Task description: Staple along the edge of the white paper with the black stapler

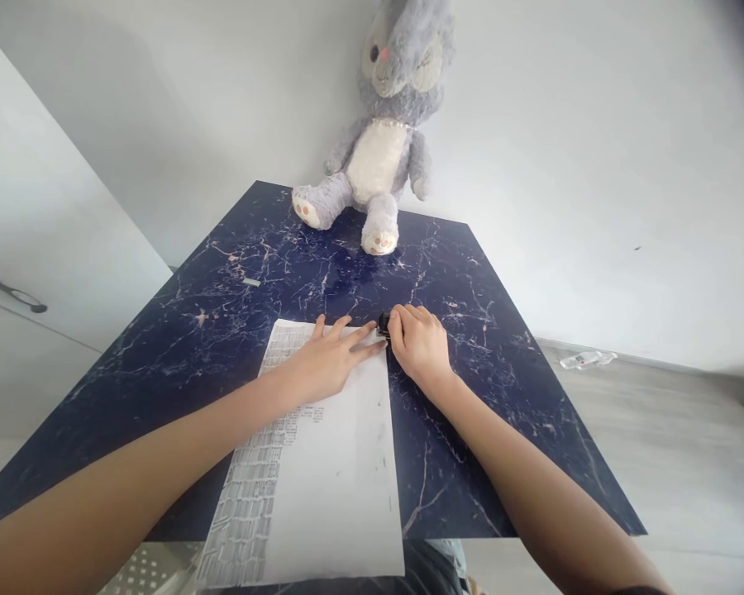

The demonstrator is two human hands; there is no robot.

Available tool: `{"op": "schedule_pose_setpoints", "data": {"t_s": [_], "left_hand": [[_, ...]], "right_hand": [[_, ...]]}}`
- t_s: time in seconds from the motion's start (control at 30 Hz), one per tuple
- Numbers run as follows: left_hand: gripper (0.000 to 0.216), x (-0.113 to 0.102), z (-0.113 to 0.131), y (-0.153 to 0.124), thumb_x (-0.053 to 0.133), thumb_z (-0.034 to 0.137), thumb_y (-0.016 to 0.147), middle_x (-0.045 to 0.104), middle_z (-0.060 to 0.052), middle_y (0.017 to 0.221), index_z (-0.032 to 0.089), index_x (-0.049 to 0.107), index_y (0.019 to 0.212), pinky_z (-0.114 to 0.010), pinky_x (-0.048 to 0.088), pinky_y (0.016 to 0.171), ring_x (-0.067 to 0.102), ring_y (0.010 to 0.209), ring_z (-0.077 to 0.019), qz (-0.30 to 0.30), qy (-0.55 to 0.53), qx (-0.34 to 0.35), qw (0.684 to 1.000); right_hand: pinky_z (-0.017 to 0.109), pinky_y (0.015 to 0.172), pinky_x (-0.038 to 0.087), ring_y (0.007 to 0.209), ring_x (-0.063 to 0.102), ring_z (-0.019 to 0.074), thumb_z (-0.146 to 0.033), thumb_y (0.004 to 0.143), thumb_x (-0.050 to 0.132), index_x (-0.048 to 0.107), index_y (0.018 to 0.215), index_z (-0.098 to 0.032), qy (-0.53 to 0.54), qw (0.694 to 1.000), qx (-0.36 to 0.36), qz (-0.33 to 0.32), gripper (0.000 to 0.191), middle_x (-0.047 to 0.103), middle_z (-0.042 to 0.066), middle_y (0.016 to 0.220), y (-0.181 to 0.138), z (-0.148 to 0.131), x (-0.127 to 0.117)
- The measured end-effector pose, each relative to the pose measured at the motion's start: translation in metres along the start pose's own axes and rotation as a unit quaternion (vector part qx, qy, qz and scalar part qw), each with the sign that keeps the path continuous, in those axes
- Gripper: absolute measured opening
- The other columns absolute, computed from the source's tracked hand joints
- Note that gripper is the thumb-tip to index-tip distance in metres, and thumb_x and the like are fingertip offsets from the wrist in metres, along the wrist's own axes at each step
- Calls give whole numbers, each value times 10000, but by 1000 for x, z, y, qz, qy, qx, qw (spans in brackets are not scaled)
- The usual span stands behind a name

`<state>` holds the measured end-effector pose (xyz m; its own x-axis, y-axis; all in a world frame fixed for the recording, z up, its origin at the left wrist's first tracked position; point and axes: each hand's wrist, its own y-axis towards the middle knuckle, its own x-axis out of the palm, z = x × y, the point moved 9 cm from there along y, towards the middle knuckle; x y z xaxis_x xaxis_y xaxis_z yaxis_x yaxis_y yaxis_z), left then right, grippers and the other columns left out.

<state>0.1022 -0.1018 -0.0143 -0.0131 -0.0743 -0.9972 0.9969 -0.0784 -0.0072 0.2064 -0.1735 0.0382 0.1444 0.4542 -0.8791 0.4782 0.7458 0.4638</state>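
Observation:
Sheets of printed paper (335,496) lie on the dark blue marbled table, their near end hanging past its front edge. My left hand (322,364) rests on the top of the paper with its fingers spread, the fingertips close to the far right corner. At that corner, my right hand (418,343) is closed round a small black stapler (383,324), most of which the hand hides. The stapler's visible end meets the paper's edge; I cannot tell whether the sheet is between its jaws.
A grey plush toy (381,157) sits at the table's (484,397) back edge against the wall. A small pale strip (251,282) lies left of the paper. A clear plastic bottle (588,359) is on the floor at right, and a white cabinet (50,248) stands at left.

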Motion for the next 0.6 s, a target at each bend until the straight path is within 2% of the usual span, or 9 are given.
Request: {"op": "schedule_pose_setpoints", "data": {"t_s": [0.6], "left_hand": [[780, -1, 2, 1, 401, 36, 949, 268, -62, 1717, 379, 286, 1639, -803, 304, 1094, 303, 1487, -474, 25, 5, 8, 1000]], "right_hand": [[332, 743, 304, 808, 549, 207, -281, 1099, 375, 584, 826, -207, -40, 999, -15, -6, 352, 658, 35, 809, 0, -4, 2]]}}
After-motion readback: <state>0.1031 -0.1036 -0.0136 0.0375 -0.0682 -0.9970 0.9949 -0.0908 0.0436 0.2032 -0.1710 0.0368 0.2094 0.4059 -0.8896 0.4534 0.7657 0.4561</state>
